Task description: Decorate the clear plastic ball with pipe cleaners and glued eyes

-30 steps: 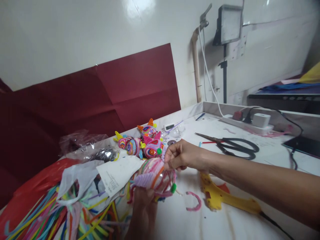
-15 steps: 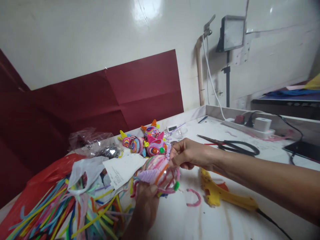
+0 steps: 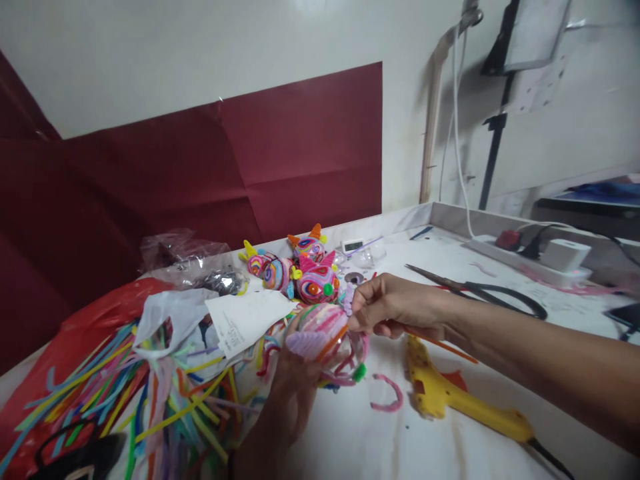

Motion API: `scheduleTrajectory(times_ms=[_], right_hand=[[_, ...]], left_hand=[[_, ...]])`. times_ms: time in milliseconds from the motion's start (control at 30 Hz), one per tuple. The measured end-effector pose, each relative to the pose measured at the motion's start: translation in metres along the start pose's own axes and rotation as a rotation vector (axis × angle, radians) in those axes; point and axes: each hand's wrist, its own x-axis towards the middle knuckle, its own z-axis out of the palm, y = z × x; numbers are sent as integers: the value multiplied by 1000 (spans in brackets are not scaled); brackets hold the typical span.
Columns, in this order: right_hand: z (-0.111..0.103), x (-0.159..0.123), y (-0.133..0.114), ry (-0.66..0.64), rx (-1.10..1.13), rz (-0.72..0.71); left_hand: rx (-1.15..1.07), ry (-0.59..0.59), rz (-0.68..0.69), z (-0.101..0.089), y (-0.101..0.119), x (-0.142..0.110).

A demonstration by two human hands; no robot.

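Observation:
My left hand (image 3: 293, 393) is closed round the near left side of a clear ball partly covered with striped pipe cleaners (image 3: 320, 320), with a lilac ear-like piece and a green pompom on it. My right hand (image 3: 383, 307) pinches an orange pipe cleaner (image 3: 443, 347) against the ball's upper right; its free end sticks out beneath my wrist. A curved pink pipe-cleaner piece (image 3: 397, 398) lies on the table to the right of the ball. Just behind the ball sit several finished colourful animal heads, one pink with orange eyes (image 3: 317, 283).
A yellow glue gun (image 3: 467, 403) lies under my right forearm. Beyond that arm are black scissors (image 3: 480, 290) and a white power strip (image 3: 525, 257). Loose pipe cleaners (image 3: 165, 400), a red plastic bag (image 3: 100, 317) and a white paper (image 3: 245, 320) fill the left.
The camera view has shifted, and the background appears larger. Both hands stay on the ball, and more of the orange pipe cleaner's free end shows below my right wrist.

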Motion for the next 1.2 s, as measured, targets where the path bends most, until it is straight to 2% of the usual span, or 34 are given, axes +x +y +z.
scheduleTrajectory(times_ms=[367, 600, 833, 933, 1067, 1200], right_hand=[[-2, 3, -4, -11, 9, 29], [2, -3, -6, 28, 0, 13], [6, -9, -6, 60, 22, -26], [11, -11, -4, 137, 14, -72], [19, -15, -1, 240, 6, -145], [25, -18, 2, 285, -7, -191]], left_hand=[[7, 118, -36, -15, -4, -3], [-43, -16, -18, -22, -5, 1], [-78, -96, 0, -6, 3, 2], [-101, -85, 0, -1, 6, 2], [-148, -42, -24, -5, 5, 1], [-211, -78, -22, -9, 4, 1]])
